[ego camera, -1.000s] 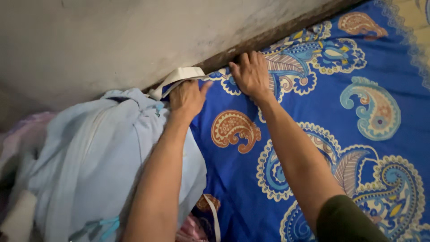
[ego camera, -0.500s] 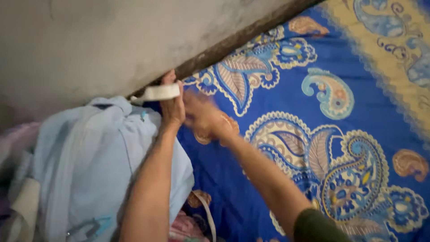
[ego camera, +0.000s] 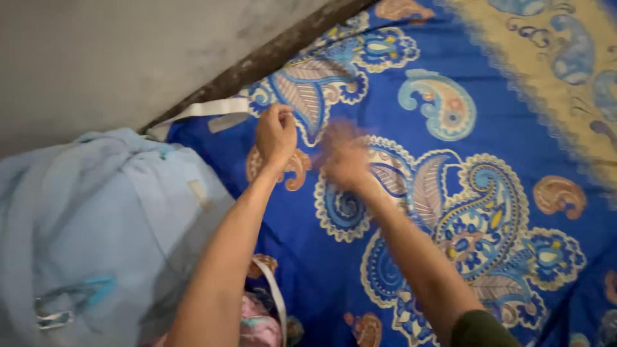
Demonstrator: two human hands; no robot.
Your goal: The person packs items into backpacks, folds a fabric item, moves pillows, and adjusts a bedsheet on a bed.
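A blue bedsheet (ego camera: 450, 193) patterned with paisley lies spread flat, reaching toward three o'clock; its white-edged corner (ego camera: 205, 109) sits by the wall at eleven o'clock, slightly rumpled.

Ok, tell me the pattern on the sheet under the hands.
The bed sheet is bright blue with large multicoloured paisley motifs and a pale yellow border band, seen in the head view.

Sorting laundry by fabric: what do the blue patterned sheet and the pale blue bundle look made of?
Sheet: thin woven cloth, likely cotton or a blend, matte, with a printed paisley pattern and soft creases. Bundle: soft, light fabric, matte, loosely rumpled; the exact fibre cannot be told.
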